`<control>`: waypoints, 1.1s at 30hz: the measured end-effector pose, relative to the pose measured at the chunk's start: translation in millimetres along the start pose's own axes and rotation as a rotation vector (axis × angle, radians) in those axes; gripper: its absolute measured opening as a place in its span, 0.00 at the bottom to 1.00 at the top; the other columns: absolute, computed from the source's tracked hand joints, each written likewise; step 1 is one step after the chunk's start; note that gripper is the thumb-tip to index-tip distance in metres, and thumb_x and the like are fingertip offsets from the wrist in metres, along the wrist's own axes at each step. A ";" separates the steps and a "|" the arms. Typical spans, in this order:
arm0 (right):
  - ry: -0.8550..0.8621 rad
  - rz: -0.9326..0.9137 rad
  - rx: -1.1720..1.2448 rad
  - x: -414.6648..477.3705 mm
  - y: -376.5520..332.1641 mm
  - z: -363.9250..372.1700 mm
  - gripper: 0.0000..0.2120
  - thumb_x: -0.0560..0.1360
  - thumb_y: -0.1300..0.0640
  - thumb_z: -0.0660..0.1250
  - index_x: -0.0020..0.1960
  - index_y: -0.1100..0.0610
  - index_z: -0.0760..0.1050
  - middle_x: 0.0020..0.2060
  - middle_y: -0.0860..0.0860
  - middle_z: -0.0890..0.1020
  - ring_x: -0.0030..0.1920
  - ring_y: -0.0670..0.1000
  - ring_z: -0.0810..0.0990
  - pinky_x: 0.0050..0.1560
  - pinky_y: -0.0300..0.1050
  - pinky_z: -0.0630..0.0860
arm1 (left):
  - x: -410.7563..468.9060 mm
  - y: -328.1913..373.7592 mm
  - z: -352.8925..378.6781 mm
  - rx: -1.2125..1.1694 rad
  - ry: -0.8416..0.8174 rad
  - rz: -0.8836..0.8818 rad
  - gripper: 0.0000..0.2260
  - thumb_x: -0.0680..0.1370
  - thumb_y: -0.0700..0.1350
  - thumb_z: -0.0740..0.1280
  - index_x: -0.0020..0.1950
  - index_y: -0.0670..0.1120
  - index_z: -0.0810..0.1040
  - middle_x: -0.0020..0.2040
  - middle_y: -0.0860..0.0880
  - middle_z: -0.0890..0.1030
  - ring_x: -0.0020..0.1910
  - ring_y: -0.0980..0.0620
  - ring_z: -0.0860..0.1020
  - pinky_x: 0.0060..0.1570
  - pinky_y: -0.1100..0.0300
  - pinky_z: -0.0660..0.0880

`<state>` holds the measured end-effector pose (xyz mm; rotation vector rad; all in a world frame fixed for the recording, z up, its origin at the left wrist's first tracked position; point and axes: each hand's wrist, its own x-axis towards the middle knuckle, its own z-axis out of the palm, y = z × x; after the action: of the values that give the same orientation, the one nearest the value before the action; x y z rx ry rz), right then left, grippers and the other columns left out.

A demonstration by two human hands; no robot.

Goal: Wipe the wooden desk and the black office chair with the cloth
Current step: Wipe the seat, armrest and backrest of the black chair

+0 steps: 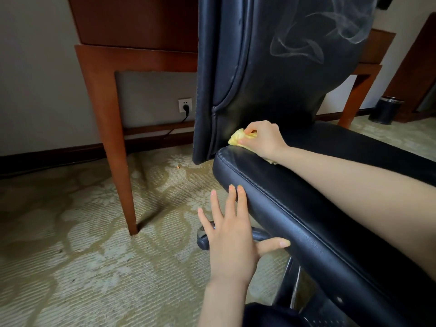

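The black office chair (278, 74) fills the right half of the view, its backrest upright and its seat running toward me. My right hand (264, 139) grips a bunched yellow cloth (237, 138) at the crease where the backrest meets the seat's back left corner. Pale wipe swirls show high on the backrest. My left hand (232, 228) rests flat with straight fingers against the seat's left edge, thumb under the rim. The wooden desk (113, 128) stands behind the chair, one leg at left.
A wall socket (185, 105) with a black plug and cable sits under the desk. A dark waste bin (387, 109) stands at the far right by another desk leg. Patterned carpet (70, 256) covers the floor. A chair castor (204, 239) shows below my left hand.
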<state>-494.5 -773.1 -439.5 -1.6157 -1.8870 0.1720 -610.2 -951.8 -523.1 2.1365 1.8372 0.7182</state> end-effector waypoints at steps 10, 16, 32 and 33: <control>-0.115 -0.063 0.030 -3.2 -11.4 0.4 0.14 0.73 0.52 0.71 0.56 0.56 0.80 0.56 0.51 0.79 0.57 0.50 0.75 0.52 0.36 0.66 | 5.1 -8.4 2.2 -0.275 -0.066 -0.005 0.54 0.57 0.74 0.55 0.77 0.55 0.39 0.70 0.66 0.35 0.76 0.50 0.35 0.71 0.41 0.33; -0.259 -0.233 0.117 -41.9 -17.7 -19.1 0.09 0.70 0.54 0.75 0.49 0.52 0.81 0.40 0.39 0.78 0.42 0.40 0.76 0.40 0.24 0.66 | 2.9 -8.3 1.3 -0.285 -0.065 0.005 0.55 0.57 0.75 0.56 0.77 0.55 0.39 0.70 0.66 0.35 0.76 0.49 0.36 0.71 0.41 0.34; -0.071 -0.099 -0.016 -86.4 46.6 -80.0 0.09 0.69 0.56 0.75 0.49 0.57 0.83 0.42 0.45 0.79 0.41 0.42 0.76 0.43 0.24 0.66 | -0.6 -8.0 3.5 -0.341 -0.066 -0.010 0.55 0.57 0.75 0.56 0.77 0.56 0.38 0.76 0.63 0.39 0.76 0.51 0.37 0.72 0.43 0.35; -0.038 -0.059 -0.042 -76.4 51.0 -77.6 0.10 0.70 0.55 0.74 0.50 0.58 0.82 0.44 0.47 0.81 0.43 0.42 0.76 0.44 0.25 0.65 | -0.4 -8.1 3.3 -0.341 -0.064 -0.010 0.55 0.57 0.75 0.56 0.77 0.56 0.38 0.76 0.63 0.38 0.76 0.51 0.37 0.72 0.43 0.34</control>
<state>-406.7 -854.9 -432.2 -1.5932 -1.9769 0.1401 -615.6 -950.2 -529.8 1.9057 1.5613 0.8780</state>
